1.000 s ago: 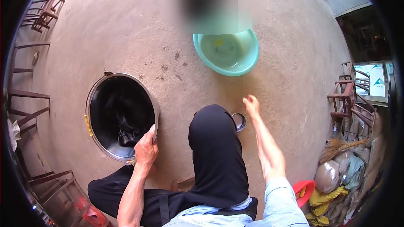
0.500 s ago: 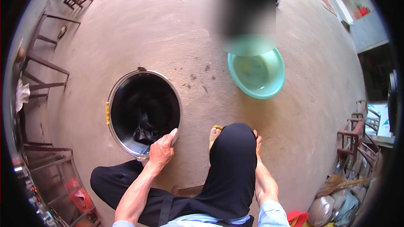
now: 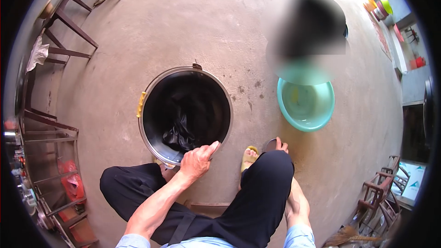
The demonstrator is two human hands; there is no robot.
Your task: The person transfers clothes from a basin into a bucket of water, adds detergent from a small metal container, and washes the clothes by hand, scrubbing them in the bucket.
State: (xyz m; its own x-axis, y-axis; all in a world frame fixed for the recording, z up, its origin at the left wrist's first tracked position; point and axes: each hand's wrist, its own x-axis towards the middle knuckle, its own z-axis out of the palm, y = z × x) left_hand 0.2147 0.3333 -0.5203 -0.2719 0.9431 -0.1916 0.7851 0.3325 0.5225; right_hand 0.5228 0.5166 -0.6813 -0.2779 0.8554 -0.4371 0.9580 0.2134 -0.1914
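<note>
In front of me to the left stands a metal bucket (image 3: 226,96) with a dark interior and a yellow handle grip (image 3: 141,104) on its side. Crumpled black material, cloth or plastic, (image 3: 180,133) lies at its bottom. My left hand (image 3: 196,161) is closed on the bucket's near right rim. Beyond my right knee, my right hand (image 3: 281,145) shows only its fingers, closed on a grey rounded thing (image 3: 270,145) mostly hidden by the knee. A green plastic basin (image 3: 305,119) sits on the floor ahead of that hand, holding what looks like clear liquid and a yellow patch.
A blurred patch covers a dark round container (image 3: 346,30) behind the basin. Wooden furniture (image 3: 73,25) and a metal rack (image 3: 50,140) line the left side. Small wooden chairs (image 3: 379,186) and a broom (image 3: 347,236) are at the right. Dark wet spots mark the concrete floor (image 3: 206,27).
The view has shifted, so bucket and basin appear further right. My right hand has come forward past the knee, and the grey rounded thing now shows. My left hand still grips the bucket rim.
</note>
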